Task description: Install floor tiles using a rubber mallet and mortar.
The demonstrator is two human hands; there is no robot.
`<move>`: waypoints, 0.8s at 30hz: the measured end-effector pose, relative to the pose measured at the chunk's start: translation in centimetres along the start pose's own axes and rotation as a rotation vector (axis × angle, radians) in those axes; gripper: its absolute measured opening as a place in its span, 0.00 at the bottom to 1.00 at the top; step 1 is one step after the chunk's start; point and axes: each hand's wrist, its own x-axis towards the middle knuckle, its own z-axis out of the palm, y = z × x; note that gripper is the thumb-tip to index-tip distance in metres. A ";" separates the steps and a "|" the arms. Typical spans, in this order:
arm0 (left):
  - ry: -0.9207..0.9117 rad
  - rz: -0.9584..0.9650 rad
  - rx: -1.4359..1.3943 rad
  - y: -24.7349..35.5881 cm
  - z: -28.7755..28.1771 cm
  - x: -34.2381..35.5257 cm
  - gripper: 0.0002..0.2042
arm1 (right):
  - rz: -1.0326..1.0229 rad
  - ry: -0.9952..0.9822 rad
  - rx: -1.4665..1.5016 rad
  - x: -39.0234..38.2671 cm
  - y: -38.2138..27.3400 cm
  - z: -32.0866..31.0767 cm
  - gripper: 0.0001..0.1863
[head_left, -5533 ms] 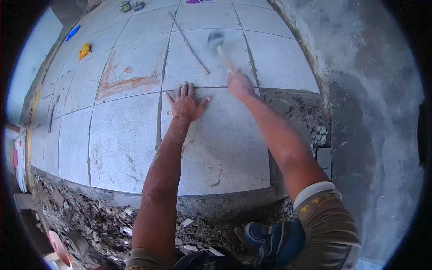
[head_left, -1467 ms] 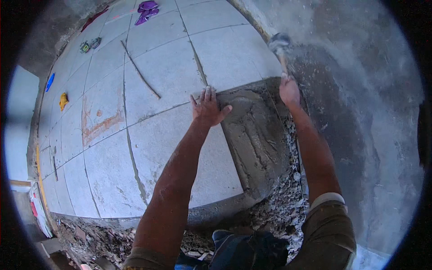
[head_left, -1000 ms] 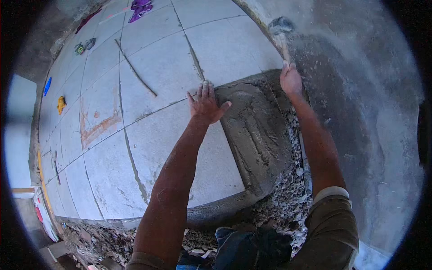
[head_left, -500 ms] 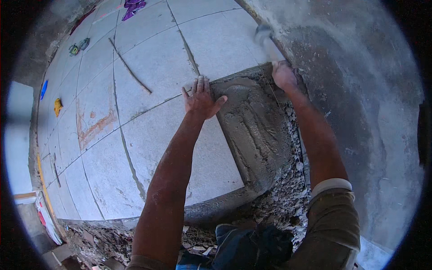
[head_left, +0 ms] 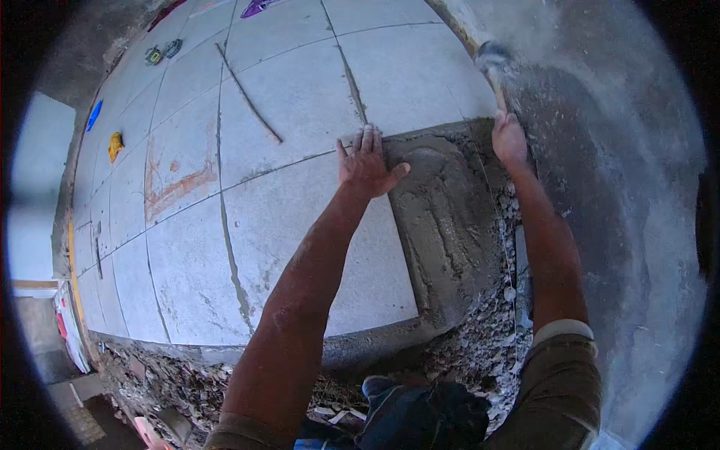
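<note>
My left hand [head_left: 367, 166] lies flat with fingers spread at the far right corner of a pale grey floor tile [head_left: 322, 247]. Its fingertips reach the joint with the tile beyond, and the thumb points toward the wet mortar. In my right hand [head_left: 510, 141] is the light handle of a mallet [head_left: 493, 61], gripped near its end. The mallet's dark head is smeared by motion, close to the right edge of the far tile [head_left: 412, 71]; whether it touches cannot be told. Between my arms spreads a bed of wet grey mortar [head_left: 442, 217], ridged on top.
A thin string [head_left: 491, 187] runs along the mortar's right side, above rubble [head_left: 487, 330]. A thin stick [head_left: 247, 94] lies on the tiles. Farther left are a yellow object [head_left: 115, 146], a blue object [head_left: 94, 115] and a green-and-dark item [head_left: 154, 55]. Rough concrete [head_left: 615, 187] lies to the right.
The view has shifted, so the tiles sit farther right and slightly higher. The mallet has swung, its head now more upright above my right hand. My left hand keeps its place on the tile corner.
</note>
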 end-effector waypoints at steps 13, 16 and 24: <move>0.012 0.019 -0.013 0.4 -0.3 -0.3 0.56 | -0.157 -0.223 -0.204 9.7 -1.8 5.6 0.30; -0.018 -0.061 0.024 -2.2 -0.8 -1.6 0.53 | 0.125 -0.062 0.146 8.6 -9.6 6.5 0.30; 0.007 0.023 -0.025 1.2 -0.5 -0.4 0.58 | -0.018 -0.206 -0.143 9.4 -2.8 5.9 0.27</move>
